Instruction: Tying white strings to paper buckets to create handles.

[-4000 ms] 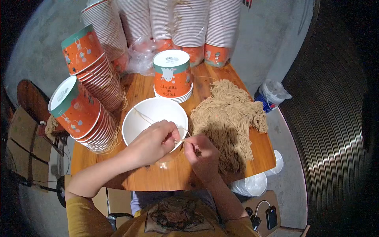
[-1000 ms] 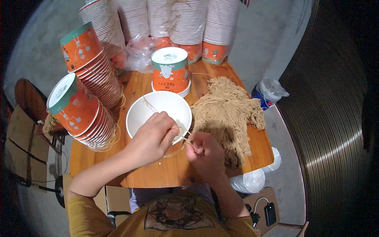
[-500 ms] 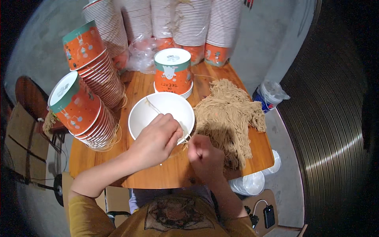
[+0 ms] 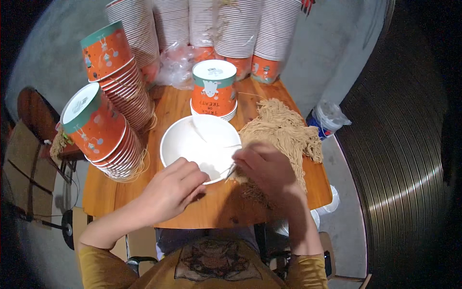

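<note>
A white-lined paper bucket (image 4: 180, 137) stands mouth up at the near middle of the table. At its near left rim is my left hand (image 4: 173, 192), fingers closed and seemingly gripping that edge. My right hand (image 4: 267, 168) pinches a thin tan string (image 4: 234, 168) at the bucket's right rim. Another piece of string shows inside, at the far wall. Close beyond my right hand lies a heap of tan strings (image 4: 279, 125), partly hidden by that hand. Behind the bucket, a short upside-down stack of orange paper buckets (image 4: 211, 96) has a green band.
Two leaning stacks of orange buckets (image 4: 103, 127) with string loops stand at the left of the wooden table (image 4: 168, 219). Tall wrapped bucket stacks (image 4: 238, 33) line the back, beside crumpled clear plastic (image 4: 175, 65). A pail (image 4: 329, 118) stands beyond the right edge.
My left hand has moved down and left, from over the bucket to its near rim. My right hand has risen and shifted right, over the string heap's near edge.
</note>
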Motion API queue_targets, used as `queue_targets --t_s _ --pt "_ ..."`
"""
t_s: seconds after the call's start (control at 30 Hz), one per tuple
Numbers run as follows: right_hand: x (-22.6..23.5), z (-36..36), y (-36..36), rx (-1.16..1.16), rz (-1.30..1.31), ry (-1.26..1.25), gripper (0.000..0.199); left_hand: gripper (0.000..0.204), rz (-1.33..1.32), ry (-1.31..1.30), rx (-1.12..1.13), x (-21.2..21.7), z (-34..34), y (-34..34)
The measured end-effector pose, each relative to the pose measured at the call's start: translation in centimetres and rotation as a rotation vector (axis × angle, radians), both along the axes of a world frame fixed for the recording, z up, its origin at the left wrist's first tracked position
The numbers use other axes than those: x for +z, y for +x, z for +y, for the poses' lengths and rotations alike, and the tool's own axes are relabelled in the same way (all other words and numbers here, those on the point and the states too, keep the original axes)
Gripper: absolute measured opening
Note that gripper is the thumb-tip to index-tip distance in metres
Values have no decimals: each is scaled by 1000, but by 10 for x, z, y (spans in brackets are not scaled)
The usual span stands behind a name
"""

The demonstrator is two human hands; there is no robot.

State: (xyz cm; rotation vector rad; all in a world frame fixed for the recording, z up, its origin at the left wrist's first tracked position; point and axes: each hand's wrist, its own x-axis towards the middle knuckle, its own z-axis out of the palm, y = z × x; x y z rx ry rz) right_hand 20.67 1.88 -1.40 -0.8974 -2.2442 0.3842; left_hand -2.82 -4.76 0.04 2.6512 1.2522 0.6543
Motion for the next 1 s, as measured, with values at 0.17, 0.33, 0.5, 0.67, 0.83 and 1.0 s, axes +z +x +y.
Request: queue_targets --t_s 0.17,0.33,0.5,0.67,0.83,1.0 --pt "1 10 -41 160 -39 154 7 18 -63 112 -57 -4 -2 -16" --pt "-5 14 -57 201 20 75 8 13 -182 -54 40 -5 0 -20" --pt "-6 16 -61 181 74 99 8 17 -192 -68 254 -5 16 1" --pt "-10 17 -60 159 87 91 8 16 -162 44 283 -17 26 4" --pt "-12 15 -63 113 9 226 8 9 -125 -57 258 -11 25 1" --pt "-17 17 -67 -71 52 239 8 9 -170 -84 184 -4 19 -2"
